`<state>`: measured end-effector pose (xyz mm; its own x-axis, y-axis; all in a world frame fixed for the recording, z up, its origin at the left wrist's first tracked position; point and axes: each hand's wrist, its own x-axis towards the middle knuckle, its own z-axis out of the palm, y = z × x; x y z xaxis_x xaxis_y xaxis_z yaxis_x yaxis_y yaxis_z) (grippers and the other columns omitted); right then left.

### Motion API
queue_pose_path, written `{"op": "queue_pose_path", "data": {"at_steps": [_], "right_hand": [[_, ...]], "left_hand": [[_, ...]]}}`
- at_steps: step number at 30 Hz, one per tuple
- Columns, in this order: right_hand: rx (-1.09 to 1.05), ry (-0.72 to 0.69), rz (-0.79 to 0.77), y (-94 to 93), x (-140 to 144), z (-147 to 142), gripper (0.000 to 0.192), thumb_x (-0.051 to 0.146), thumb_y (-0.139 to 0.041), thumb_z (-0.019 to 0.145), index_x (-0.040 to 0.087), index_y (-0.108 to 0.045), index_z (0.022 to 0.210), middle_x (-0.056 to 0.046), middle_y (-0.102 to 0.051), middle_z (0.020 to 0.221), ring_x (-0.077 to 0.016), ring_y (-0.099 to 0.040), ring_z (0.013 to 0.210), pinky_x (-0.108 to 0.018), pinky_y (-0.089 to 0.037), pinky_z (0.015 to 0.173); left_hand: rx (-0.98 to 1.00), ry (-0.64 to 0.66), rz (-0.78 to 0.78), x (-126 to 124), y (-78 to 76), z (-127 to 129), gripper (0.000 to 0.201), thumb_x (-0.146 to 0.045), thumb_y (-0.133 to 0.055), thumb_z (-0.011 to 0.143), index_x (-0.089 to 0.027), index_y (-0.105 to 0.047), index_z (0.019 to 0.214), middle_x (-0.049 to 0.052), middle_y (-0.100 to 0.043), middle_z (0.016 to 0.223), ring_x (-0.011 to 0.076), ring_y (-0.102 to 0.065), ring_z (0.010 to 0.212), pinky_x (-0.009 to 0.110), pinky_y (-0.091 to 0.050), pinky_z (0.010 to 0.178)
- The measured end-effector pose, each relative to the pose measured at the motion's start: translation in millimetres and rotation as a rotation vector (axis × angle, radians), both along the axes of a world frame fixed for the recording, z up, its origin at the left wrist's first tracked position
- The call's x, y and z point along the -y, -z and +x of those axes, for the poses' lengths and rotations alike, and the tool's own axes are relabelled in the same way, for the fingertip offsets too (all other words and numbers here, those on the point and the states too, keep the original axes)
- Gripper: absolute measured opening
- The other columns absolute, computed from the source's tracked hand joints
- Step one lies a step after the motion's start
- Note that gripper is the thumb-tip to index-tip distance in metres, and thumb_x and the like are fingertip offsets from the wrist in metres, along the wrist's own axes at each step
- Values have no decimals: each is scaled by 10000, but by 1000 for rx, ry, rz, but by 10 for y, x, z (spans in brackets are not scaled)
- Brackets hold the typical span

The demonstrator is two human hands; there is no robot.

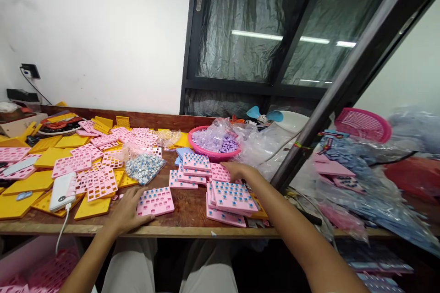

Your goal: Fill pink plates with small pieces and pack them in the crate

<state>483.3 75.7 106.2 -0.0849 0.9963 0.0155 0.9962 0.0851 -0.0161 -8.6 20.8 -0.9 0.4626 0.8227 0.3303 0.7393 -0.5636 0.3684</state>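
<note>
My left hand (129, 208) grips the left edge of a pink board (160, 202) with rows of square holes, thumb along its near edge; small blue pieces sit in its far row. My right hand (237, 171) is closed with fingers pointing down, at a pink board with holes (219, 172) behind a stack; what its fingertips hold, if anything, is hidden. Pink boards studded with blue pieces lie in a near stack (232, 196) by my right forearm and in a farther stack (195, 162). A clear bag of small blue and white pieces (144, 168) lies beyond my left hand.
Yellow boards (29, 183) and pink perforated plates (101, 183) cover the left of the table. A white power bank (63, 192) with a cable lies there. A pink basket (215, 158) holds purple pieces. A slanting metal post (309, 128) stands right, by bagged blue parts (371, 192).
</note>
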Motion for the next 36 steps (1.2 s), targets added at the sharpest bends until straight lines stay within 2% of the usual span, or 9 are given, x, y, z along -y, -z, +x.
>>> {"op": "queue_pose_path", "data": {"at_steps": [3,10,14,17,22,26,30,33,36], "right_hand": [[-45,-77,-138,-82,-11,119,954,164,-886,439,152,-608,1351,-171,-590,1388,-332,-563,1246,-352,-416,1055],[-95,-100,74,-285,326,251,1022,345,-864,558,162,-470,1484,-170,-519,1464,-348,-497,1322,-404,-375,1114],[-441,-144,263,-410,712,10,1010,488,-752,743,196,-264,1578,-148,-390,1559,-322,-425,1398,-435,-363,1141],[-611,-243,331,-459,1096,-417,1040,530,-719,780,261,-146,1605,-116,-292,1611,-336,-343,1449,-488,-330,1162],[-531,-385,25,-171,1609,-1411,1071,524,-790,690,330,-232,1583,-98,-399,1518,-343,-466,1327,-452,-420,1076],[-374,-293,-116,269,1570,-2018,1061,575,-799,632,310,-336,1549,-133,-430,1455,-375,-492,1276,-478,-442,1010],[-283,-155,-119,538,1320,-2269,996,671,-642,762,176,-314,1561,-216,-358,1510,-414,-479,1287,-504,-426,995],[-230,-97,-74,571,1262,-2293,960,706,-535,826,144,-292,1566,-234,-295,1557,-429,-481,1280,-513,-419,981],[-201,-96,-70,522,1364,-2221,951,706,-567,801,187,-315,1557,-218,-329,1538,-417,-518,1238,-483,-429,950]], "left_hand": [[-2,-42,-24,-24,2,-51,899,-591,-748,702,-263,-433,1477,132,-501,1428,342,-485,1299,461,-422,1068],[-16,44,-28,-150,-94,89,797,-593,-698,774,-257,-458,1456,123,-544,1400,317,-519,1274,430,-423,1074],[-23,68,-11,-322,-164,136,779,-583,-711,766,-238,-491,1428,137,-565,1364,324,-538,1242,432,-424,1064],[-5,43,-4,-380,-157,163,793,-591,-706,770,-236,-473,1439,136,-573,1357,324,-551,1225,424,-438,1042],[6,-38,4,-397,-83,277,735,-616,-702,765,-212,-548,1360,147,-597,1324,335,-571,1192,427,-449,1020],[158,-70,24,-618,-135,253,443,-530,-597,889,-214,-653,1194,103,-665,1181,269,-615,1098,377,-478,971],[105,-182,108,-994,-228,159,278,-385,-623,879,-224,-704,1091,98,-651,1174,278,-578,1147,399,-447,1015],[72,-181,100,-1227,-215,139,372,-382,-766,752,-217,-706,1080,112,-631,1188,304,-560,1153,403,-446,1002],[160,-230,115,-1396,-140,164,222,-313,-728,791,-198,-711,980,109,-636,1120,279,-569,1094,385,-454,961]]}}
